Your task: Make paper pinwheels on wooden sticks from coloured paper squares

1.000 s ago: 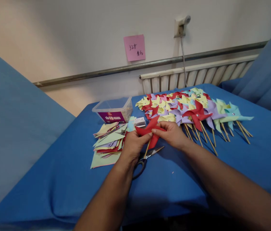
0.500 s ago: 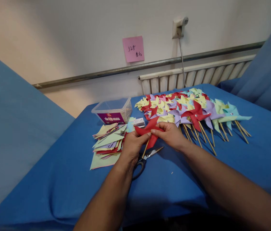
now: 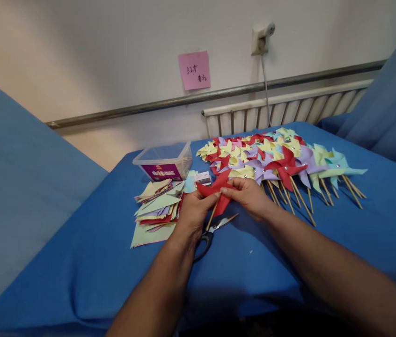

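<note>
Scissors (image 3: 212, 231) partly under left hand (image 3: 193, 213)

A pale room around my blue-draped table

I am facing a plain off-white wall (image 3: 96, 56) where a pink paper sticky note (image 3: 194, 70) is hanging above a grey metal rail (image 3: 149, 105); a white ribbed radiator (image 3: 289, 110) is sitting behind the blue cloth-covered table (image 3: 96, 262), and a white wall socket (image 3: 261, 37) is trailing a cord.

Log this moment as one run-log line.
left hand: grips red pinwheel at stick | right hand: pinches its centre | scissors: on blue cloth, under hands | paper stack: left
</note>
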Demonstrator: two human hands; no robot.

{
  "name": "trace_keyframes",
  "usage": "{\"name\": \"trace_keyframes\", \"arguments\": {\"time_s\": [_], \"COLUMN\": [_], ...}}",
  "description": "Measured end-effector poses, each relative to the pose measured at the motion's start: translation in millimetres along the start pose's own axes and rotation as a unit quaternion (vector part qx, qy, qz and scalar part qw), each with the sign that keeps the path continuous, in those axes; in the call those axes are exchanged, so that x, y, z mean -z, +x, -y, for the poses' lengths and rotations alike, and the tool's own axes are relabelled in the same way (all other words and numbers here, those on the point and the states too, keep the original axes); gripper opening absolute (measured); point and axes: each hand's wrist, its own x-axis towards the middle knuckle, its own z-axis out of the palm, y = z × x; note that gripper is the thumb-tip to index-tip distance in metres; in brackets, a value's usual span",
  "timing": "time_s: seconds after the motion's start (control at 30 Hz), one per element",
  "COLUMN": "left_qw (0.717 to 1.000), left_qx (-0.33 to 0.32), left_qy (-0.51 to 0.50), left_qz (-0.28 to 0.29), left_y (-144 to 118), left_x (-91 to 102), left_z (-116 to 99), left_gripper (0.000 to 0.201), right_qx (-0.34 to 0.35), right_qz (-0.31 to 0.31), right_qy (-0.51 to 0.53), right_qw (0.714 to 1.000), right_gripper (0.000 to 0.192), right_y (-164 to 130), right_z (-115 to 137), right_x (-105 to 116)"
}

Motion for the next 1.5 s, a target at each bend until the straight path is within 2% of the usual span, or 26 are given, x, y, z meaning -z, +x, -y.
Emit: {"name": "trace_keyframes", "arguments": {"time_s": [0.1, 0.3, 0.53, 0.8, 1.03, 1.27, 1.5], "left_qw": [1.0, 1.0, 1.0, 1.0, 1.0, 0.999, 1.0], "left_qx": [0.004, -0.012, -0.004, -0.024, -0.011, -0.041, -0.007], "left_qy": [-0.005, 0.009, 0.004, 0.015, 0.005, 0.028, -0.015], "left_qz": [0.002, -0.01, -0.003, -0.006, 0.025, -0.006, 0.006], "left_y": [-0.4, 1.3, 2.5, 3.1, 3.1, 2.9, 4.1], "left_x": [0.1, -0.7, -0.1, -1.3, 3.1, 1.7, 2.1], "left_z": [0.0, 2.7, 1.9, 2.8, 2.9, 3.7, 3.4], "left_gripper": [0.03, 0.024, 0.029, 0.024, 0.038, 0.032, 0.033], "right_qx": [0.003, 0.023, 0.006, 0.02, 0.005, 0.021, 0.019], "right_qz": [-0.013, -0.051, -0.043, -0.057, -0.034, -0.035, -0.01], "right_qy": [0.004, -0.06, -0.04, -0.06, 0.001, -0.015, 0.009], "right_qw": [1.0, 0.997, 0.998, 0.996, 0.999, 0.999, 1.0], "right_gripper": [0.03, 0.024, 0.024, 0.021, 0.028, 0.025, 0.026], "right_y": [0.1, 3.4, 3.3, 5.1, 1.4, 2.1, 1.0], "right_z": [0.6, -5.0, -6.2, -6.9, 1.0, -1.6, -2.7], "right_x": [-0.4, -3.1, -3.0, -3.3, -2.2, -2.3, -1.2]}}
